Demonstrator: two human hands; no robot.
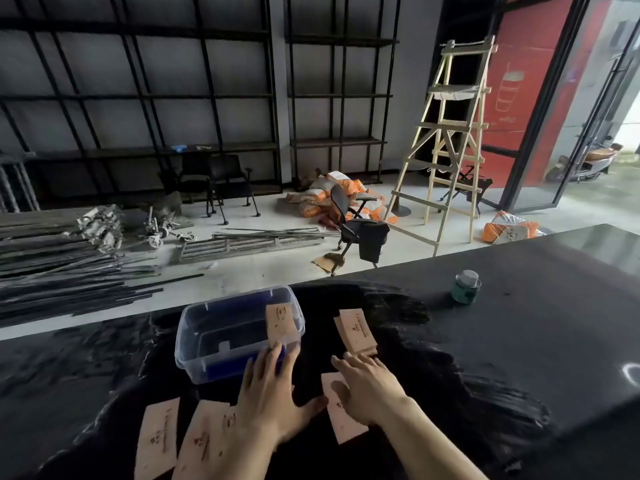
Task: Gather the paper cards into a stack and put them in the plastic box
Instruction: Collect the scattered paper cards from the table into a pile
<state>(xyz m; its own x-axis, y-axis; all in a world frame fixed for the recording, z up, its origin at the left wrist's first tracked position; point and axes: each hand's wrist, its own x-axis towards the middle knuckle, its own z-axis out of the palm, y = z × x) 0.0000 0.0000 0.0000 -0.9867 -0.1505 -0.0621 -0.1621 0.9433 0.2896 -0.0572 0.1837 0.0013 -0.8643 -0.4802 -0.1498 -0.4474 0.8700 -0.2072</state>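
A clear plastic box (194, 344) stands on the black table with one tan paper card (280, 322) leaning inside its right end. My left hand (273, 393) lies flat, fingers spread, touching the box's near right corner. My right hand (369, 389) rests palm down on a loose card (346, 426). Just beyond its fingertips lies a small stack of cards (356, 330). Two more cards (157, 439) (204, 441) lie near the front edge at the left, the second partly under my left forearm.
A green-lidded jar (465, 287) stands on the table at the right. The table's far edge (415, 261) runs behind the box. Beyond it are a floor with metal rods, an office chair (360, 226) and a wooden ladder (450, 140).
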